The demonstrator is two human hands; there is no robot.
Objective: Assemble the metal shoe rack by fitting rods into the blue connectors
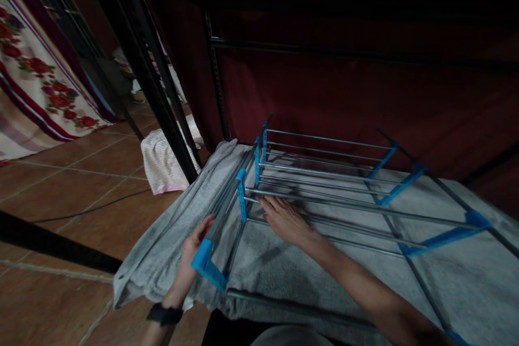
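A metal-tube rack with blue plastic brackets (242, 194) lies on a grey blanket. My left hand (198, 238) is closed around its left side tube (219, 221), just above a blue corner bracket (208, 265). My right hand (281, 219) lies palm down over the thin cross rods (348, 203), its fingers stretched toward the middle blue bracket. The fingertips touch or nearly touch the rods; the thumb is hidden. Several rods run rightward to more blue brackets (478, 220) on the right-hand tube.
The grey blanket (162, 259) covers the surface beneath the rack and hangs over its left edge. A loose-looking tube (300, 308) lies nearest me. Black metal posts (141, 65) stand at left. A dark red curtain (324, 97) hangs behind. A striped cloth (162, 159) sits low on the tiled floor.
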